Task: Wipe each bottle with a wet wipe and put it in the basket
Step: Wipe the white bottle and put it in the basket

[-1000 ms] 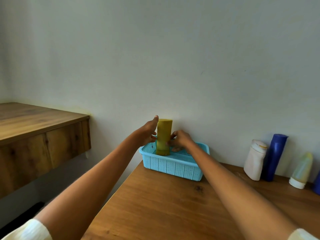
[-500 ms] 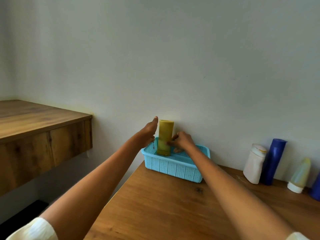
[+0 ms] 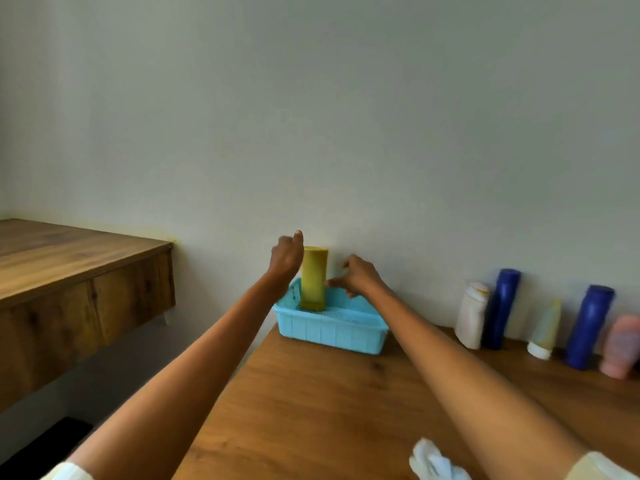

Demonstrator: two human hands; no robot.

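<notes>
With the yellow bottle [image 3: 313, 278] upright in the blue basket [image 3: 332, 329], both the left hand [image 3: 286, 258] and right hand [image 3: 358, 276] hover beside it, fingers loose, holding nothing; five bottles await wiping.

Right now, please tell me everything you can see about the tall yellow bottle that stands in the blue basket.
The tall yellow plastic bottle is a plain, flat-topped cylinder, slightly olive in tone; no label or separate cap shows. It stands upright in the left end of the light blue perforated plastic basket, close to the wall, its lower end hidden behind the rim. The left hand overlaps its upper left edge; contact is unclear. The right hand, fingers loosely spread, is just to its right, apparently not touching.
</notes>
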